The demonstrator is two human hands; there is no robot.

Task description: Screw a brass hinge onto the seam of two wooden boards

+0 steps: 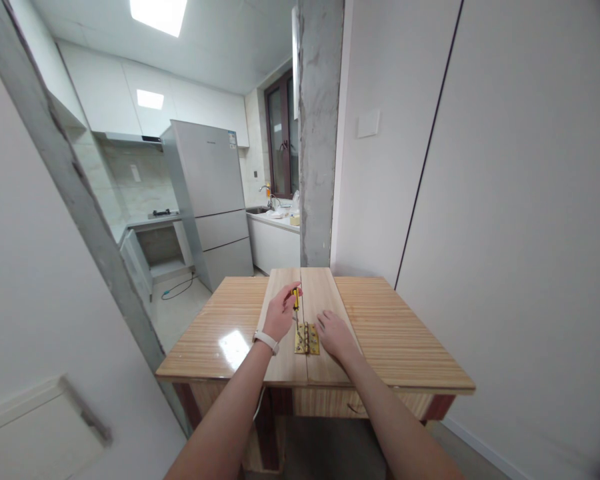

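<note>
My left hand (pixel 282 309), with a white band on its wrist, is closed around a screwdriver (pixel 296 300) that has a yellow and black handle. The screwdriver stands nearly upright, its tip down at the left leaf of a brass hinge (pixel 307 339). The hinge lies open across the seam between two pale wooden boards, a left board (pixel 283 367) and a right board (pixel 325 287). Screws show in the hinge leaves. My right hand (pixel 333 331) rests on the right board just beside the hinge, fingers lightly bent and holding nothing visible.
Beneath the boards is a striped wooden table (pixel 405 333) with a drawer at its front. A white wall (pixel 505 200) rises on the right and a grey pillar (pixel 320 133) behind. Further back stand a fridge (pixel 215 173) and a kitchen counter (pixel 275 241).
</note>
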